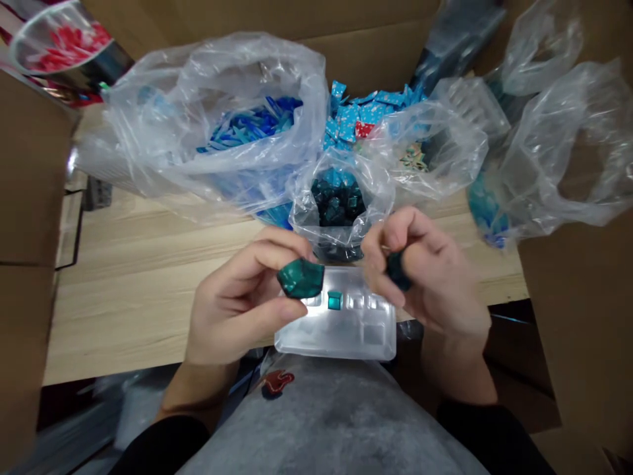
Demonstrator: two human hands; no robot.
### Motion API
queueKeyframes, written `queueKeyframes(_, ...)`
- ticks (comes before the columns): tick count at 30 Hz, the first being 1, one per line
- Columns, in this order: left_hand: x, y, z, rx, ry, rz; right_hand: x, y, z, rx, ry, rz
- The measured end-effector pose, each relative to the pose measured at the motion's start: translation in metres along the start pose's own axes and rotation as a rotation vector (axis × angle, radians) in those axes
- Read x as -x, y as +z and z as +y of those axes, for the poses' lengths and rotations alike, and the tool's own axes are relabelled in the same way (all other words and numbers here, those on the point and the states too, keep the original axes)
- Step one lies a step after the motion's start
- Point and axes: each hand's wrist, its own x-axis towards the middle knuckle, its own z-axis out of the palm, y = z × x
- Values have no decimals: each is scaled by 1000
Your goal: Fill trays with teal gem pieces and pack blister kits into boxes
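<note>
Between the thumb and fingers of my left hand point(242, 297) is a shiny green faceted piece point(301, 278). My right hand point(428, 270), partly blurred, is closed on a dark green faceted piece point(397, 270). Below and between the hands lies a clear plastic tray point(316, 336) with moulded compartments. One small green square piece point(335, 301) sits in a middle compartment of its upper row. Just behind the tray an open clear bag point(376, 191) holds many dark green pieces point(339, 201).
A large clear bag point(188, 158) of blue slivers point(257, 125) stands at the back left. Behind are blue patterned packets point(366, 109) and a bag with patterned pieces point(413, 157). More clear bags point(558, 158) hang over the right edge. A tin point(64, 49) of red-and-white pieces stands far left.
</note>
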Motion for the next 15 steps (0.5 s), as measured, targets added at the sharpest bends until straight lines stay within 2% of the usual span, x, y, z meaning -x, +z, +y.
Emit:
queueKeyframes(4,1,5,-1,29,49,-10,8,16,1,404,-189,28)
queueKeyframes(8,5,9,-2,32,-3,-30,12,19,-2,772,-384,-74)
queueKeyframes(11,7,11,-2,-23,-3,-70,15,14,2,867,-455,-72)
queueKeyframes(15,2,17,2,-127,48,-121,22,7,6,831,-477,-20)
